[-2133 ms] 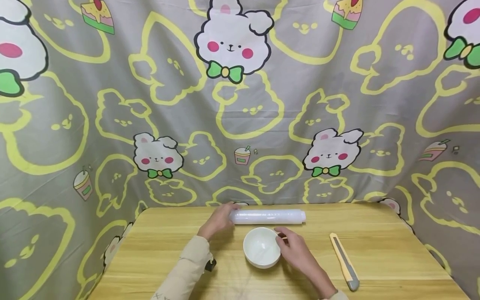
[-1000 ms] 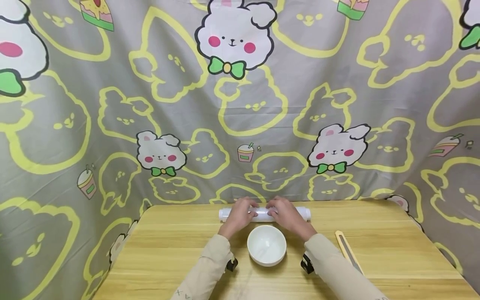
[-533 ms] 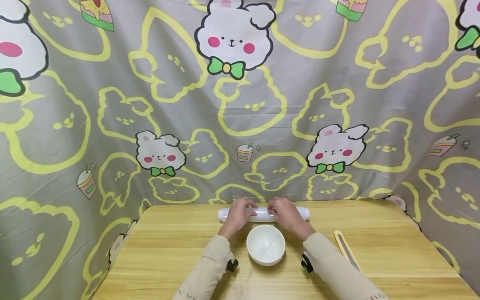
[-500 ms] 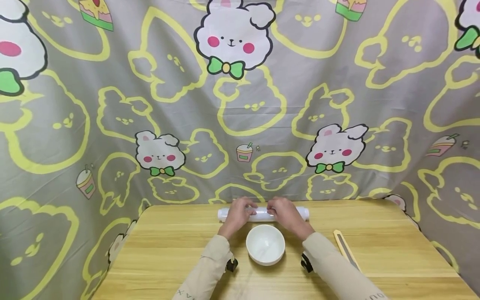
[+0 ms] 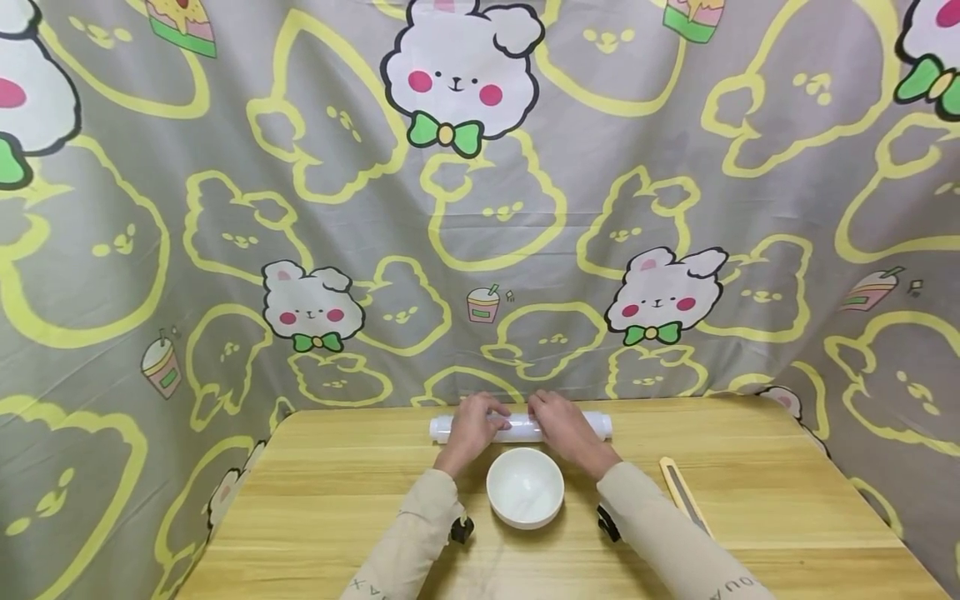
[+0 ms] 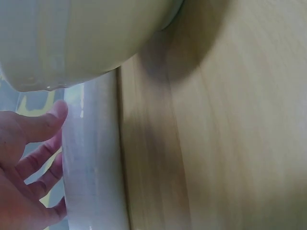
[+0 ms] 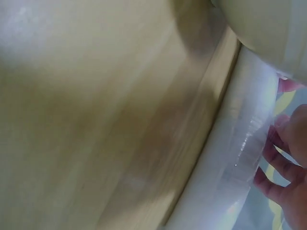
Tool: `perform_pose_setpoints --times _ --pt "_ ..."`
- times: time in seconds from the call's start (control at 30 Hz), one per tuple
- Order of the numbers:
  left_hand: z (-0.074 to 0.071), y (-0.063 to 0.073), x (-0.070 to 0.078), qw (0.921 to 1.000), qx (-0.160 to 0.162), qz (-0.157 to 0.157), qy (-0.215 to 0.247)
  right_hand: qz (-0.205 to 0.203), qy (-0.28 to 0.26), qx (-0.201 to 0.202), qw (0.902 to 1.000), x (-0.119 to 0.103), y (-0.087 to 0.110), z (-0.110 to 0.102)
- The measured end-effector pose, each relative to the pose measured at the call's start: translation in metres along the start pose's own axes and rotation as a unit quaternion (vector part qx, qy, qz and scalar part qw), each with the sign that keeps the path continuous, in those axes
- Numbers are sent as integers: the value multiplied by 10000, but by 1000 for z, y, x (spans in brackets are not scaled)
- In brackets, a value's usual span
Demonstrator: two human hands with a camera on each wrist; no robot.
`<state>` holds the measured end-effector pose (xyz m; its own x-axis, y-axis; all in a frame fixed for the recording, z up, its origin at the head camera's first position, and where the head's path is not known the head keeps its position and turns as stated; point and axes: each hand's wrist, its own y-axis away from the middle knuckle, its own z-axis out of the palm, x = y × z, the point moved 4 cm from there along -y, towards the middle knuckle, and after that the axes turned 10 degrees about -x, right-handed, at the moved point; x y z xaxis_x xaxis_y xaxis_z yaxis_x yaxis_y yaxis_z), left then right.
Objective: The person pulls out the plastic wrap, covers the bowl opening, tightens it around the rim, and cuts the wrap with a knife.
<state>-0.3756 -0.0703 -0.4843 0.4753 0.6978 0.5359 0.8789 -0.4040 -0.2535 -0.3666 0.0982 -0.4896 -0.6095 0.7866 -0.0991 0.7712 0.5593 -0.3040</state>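
A roll of clear plastic wrap lies crosswise at the back of the wooden table. My left hand rests on it left of the middle, thumb and fingertips at its upper side in the left wrist view. Right of the middle, my right hand touches the roll with relaxed, slightly bent fingers, which the right wrist view shows along its far side. A white bowl stands upright between my forearms, just in front of the roll. No film is visibly pulled away from the roll.
A yellow and grey utility knife lies to the right, its near end hidden by my right sleeve. A patterned grey curtain hangs directly behind the table's back edge and along both sides.
My right hand has left the bowl and joined the left on the roll, which has shifted left. Over the last half second, my right fingers have straightened slightly.
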Motion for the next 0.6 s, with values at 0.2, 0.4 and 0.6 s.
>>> perform_pose_setpoints --times 0.2,0.4,0.6 --pt "0 0 -1 9998 157 -36 93 87 -248 -71 9996 1 -1 -3" --pt "1 -1 0 9993 350 20 -88 108 -268 15 9996 3 1 -7" --pt "2 -2 -2 9991 319 -282 33 -340 -321 401 9981 7 18 -10"
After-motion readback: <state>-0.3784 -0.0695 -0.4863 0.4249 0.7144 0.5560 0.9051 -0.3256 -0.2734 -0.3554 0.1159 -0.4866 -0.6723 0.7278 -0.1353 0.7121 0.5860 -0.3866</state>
